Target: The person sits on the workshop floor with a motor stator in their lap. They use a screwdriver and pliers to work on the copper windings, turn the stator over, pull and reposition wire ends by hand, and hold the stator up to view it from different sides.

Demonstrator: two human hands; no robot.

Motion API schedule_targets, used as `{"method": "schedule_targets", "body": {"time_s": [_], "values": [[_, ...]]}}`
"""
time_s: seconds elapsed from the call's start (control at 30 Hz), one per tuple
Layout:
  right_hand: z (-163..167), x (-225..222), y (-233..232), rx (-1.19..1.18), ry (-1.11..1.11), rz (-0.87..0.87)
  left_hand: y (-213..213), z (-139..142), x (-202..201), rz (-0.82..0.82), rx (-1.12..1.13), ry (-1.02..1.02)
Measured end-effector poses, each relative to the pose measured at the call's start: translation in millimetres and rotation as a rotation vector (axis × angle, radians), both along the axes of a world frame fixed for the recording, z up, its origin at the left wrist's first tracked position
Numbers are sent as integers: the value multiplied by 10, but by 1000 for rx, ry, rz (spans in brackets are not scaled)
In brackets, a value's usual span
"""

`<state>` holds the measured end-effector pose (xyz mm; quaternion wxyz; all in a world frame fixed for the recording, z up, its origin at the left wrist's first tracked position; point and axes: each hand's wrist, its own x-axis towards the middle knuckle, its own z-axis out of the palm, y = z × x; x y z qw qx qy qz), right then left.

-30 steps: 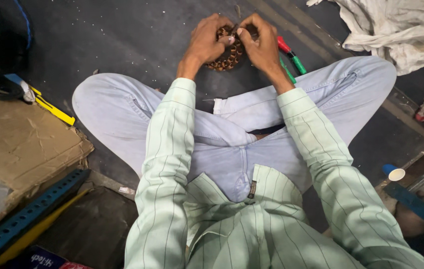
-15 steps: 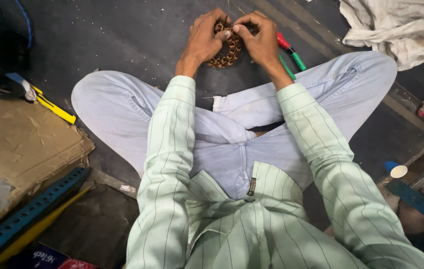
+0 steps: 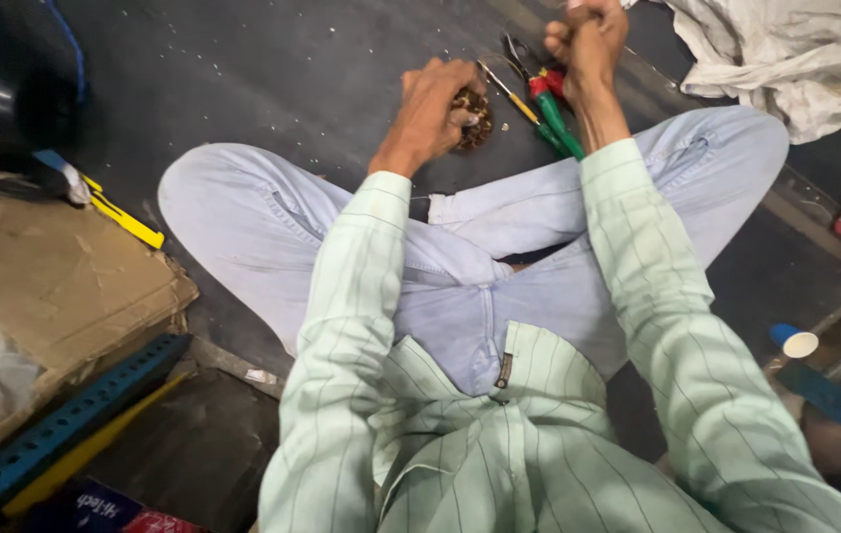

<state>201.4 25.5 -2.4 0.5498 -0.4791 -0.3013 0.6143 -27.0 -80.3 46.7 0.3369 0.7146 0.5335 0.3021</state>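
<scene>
The left hand (image 3: 430, 109) clamps the brown wound coil (image 3: 475, 118) steady on the floor (image 3: 272, 79) while the right hand (image 3: 588, 35), fisted, seemingly pulls wire taut upward, beside the pliers (image 3: 549, 104).

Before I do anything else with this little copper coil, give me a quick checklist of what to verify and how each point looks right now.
1. Left hand grips the coil against the floor: ok.
2. Right hand is raised in a fist, apart from the coil: ok; whether it grips a wire, cannot tell.
3. Pliers with red and green handles lie within reach beside the coil: ok.
4. Yellow-handled tool lies next to the pliers: ok.
5. White cloth lies apart from the hands: ok.
6. Coil windings intact: cannot tell, the fingers cover them.
</scene>
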Motion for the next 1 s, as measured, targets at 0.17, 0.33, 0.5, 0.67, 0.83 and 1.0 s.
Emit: {"method": "schedule_targets", "body": {"time_s": [0.17,0.33,0.5,0.67,0.83,1.0], "values": [[190,-118,-335,7,-427,395,45,32,-70,118,-28,-90],[523,-96,-455,339,-952,401,121,34,-197,170,11,-186],[664,-37,-537,645,-1069,449,147,-2,-181,194,-15,-291],[707,-234,-604,815,-977,438,175,-34,-167,190,8,-306],[779,-327,-664,865,-1041,433,194,-7,-117,184,17,-265],[826,-343,-651,980,-1234,393,210,55,-74,177,11,-238]]}}
